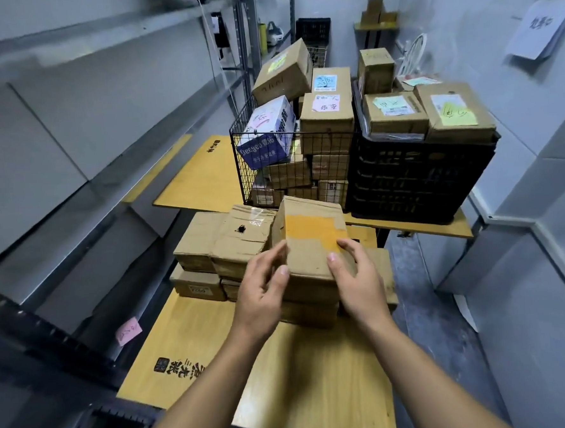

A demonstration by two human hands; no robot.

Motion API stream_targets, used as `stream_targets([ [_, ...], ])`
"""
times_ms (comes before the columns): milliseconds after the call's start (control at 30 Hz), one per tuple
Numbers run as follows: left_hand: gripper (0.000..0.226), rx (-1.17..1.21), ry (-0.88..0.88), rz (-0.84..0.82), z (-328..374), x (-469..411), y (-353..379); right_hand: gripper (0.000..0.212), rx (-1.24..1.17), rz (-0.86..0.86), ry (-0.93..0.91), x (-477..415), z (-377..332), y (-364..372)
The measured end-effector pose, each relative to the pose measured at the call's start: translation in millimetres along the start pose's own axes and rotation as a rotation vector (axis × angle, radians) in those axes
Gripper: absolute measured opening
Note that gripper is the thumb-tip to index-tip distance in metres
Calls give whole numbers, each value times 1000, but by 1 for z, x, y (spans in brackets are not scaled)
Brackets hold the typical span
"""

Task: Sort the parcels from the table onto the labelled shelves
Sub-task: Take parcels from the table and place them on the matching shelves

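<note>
A small brown cardboard parcel (pixel 309 242) with an orange patch on top sits tilted on a stack of brown boxes (pixel 220 247) on the wooden table (pixel 311 377). My left hand (pixel 262 287) is at the parcel's left near corner, fingers loosely curled, thumb touching the edge. My right hand (pixel 357 275) grips the parcel's right near corner, thumb on top and fingers down its side. Grey metal shelves (pixel 71 134) run along the left; a pink label (pixel 128 330) hangs on a lower shelf edge.
Behind the stack stand a wire basket (pixel 271 168) full of parcels and a black plastic crate (pixel 418 179) topped with labelled boxes. A paper sign (pixel 544 29) hangs on the right wall. A narrow aisle of grey floor (pixel 421 288) runs along the table's right side.
</note>
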State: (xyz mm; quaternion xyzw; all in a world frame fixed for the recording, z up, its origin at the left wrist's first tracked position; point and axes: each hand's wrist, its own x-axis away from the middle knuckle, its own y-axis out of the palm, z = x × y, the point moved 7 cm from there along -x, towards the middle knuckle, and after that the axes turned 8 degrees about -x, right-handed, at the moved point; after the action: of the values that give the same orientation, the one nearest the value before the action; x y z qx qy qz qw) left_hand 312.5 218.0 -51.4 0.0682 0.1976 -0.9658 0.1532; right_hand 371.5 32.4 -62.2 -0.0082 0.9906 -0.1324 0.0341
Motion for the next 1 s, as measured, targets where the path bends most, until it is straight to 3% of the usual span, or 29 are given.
stream_targets([
  [133,40,133,-84,140,2,29,-28,32,-134,25,-81,31,-29,-13],
  [200,43,139,-120,121,2,46,-38,31,-206,-9,-111,52,-39,-9],
  [300,49,358,-172,45,1,77,-46,27,-284,-70,-110,92,-44,6],
  [367,52,447,-160,67,4,98,-53,29,-208,-90,-131,113,-44,10],
  [467,58,344,-117,176,9,129,-69,32,-74,-167,-111,139,-41,15],
  [633,63,221,-87,185,10,173,-77,83,-53,-256,-23,178,-39,24],
  [767,42,224,-23,226,20,187,-95,53,-265,-336,-7,193,-46,38],
  [867,28,190,-26,289,22,192,-108,44,-467,-372,18,194,-50,38],
  [1000,40,106,-69,323,20,200,-114,45,-729,-464,115,196,-53,34],
])
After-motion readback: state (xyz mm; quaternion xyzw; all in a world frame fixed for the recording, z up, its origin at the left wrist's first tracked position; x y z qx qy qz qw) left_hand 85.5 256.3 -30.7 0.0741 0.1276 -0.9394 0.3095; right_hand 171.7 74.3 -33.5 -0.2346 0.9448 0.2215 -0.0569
